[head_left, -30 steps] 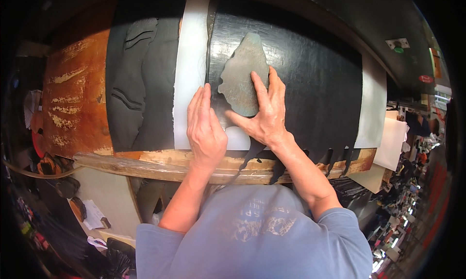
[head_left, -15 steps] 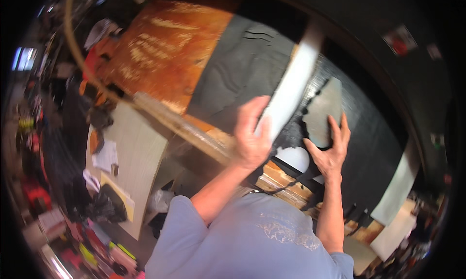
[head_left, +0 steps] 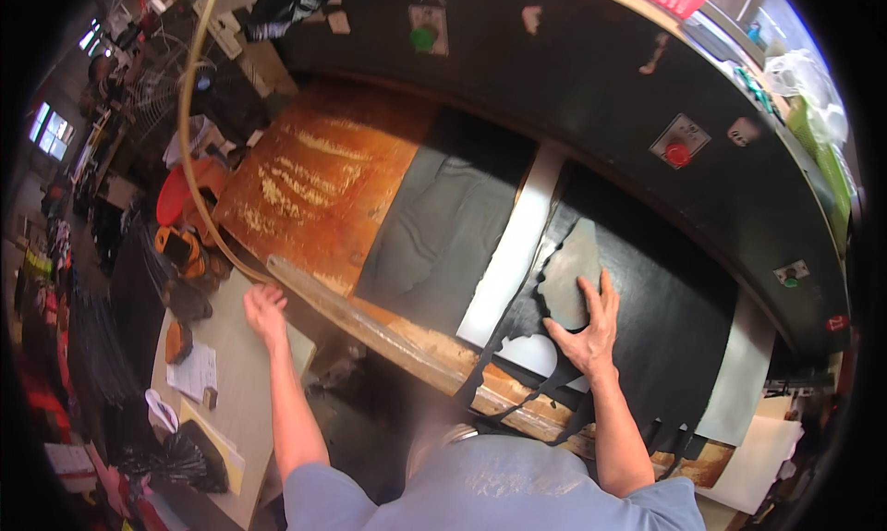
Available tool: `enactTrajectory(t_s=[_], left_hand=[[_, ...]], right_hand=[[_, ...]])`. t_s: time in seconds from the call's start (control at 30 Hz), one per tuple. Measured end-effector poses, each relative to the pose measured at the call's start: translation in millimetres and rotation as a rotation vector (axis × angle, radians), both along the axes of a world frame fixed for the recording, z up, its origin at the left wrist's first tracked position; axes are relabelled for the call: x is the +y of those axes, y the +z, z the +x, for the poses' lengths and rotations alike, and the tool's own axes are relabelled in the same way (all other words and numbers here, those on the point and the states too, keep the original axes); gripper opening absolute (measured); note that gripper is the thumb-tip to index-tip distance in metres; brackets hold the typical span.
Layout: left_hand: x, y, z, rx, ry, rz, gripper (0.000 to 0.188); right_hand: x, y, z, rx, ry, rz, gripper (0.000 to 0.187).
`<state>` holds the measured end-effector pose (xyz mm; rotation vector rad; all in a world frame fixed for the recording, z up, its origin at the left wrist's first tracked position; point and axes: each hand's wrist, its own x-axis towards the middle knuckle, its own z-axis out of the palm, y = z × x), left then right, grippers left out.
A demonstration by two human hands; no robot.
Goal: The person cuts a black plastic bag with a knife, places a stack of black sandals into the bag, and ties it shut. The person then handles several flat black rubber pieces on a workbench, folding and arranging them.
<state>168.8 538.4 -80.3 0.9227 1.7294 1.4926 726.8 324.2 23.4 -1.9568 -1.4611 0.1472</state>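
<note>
My right hand [head_left: 591, 335] grips the lower end of a flat grey piece [head_left: 575, 277], thumb on one side and fingers along the other. The piece has a pointed far end and a dark, scalloped left edge. Beneath it lies a shiny black sheet [head_left: 665, 332] with strips trailing off its near edge. Out to the left, my left hand [head_left: 265, 311] is above a pale side table [head_left: 245, 397], near a curved tan hose [head_left: 194, 152]. Its fingers are loosely bent, and I see nothing in them.
A white strip [head_left: 517, 244] separates the black sheet from a dark grey sheet [head_left: 443, 231]. Worn orange-brown board [head_left: 309, 175] covers the bench's left end. A dark machine beam [head_left: 545, 83] with a red button [head_left: 677, 154] spans the far side. A wooden rail [head_left: 370, 328] edges the bench.
My left hand has left the white strip and swung left to the side table. My right hand stays on the grey piece. The view has tilted to show more of the beam.
</note>
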Motion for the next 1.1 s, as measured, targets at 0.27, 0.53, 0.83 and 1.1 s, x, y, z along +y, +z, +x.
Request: enactTrajectory(t_s=[0.27,0.53,0.83,1.1], left_hand=[[4.6,49.5,17.5,0.431,-0.433,0.179,0.053],[-40.9,131.0,37.7,0.501,-0.168,-0.038,0.025],[-89.1,425.1,128.6,0.508,-0.26,0.825,0.029],[14.3,487.2,291.1,0.254,-0.405,1.446,0.033]], right_hand=[[-2.2,-3.8,0.1,0.011,-0.004,0.027,0.088],[-4.8,-4.7,2.3,0.032,-0.001,0.029,0.086],[-4.9,-1.4,0.3,0.016,-0.02,0.036,0.087],[-6.0,-2.5,1.3,0.055,-0.022,0.027,0.084]])
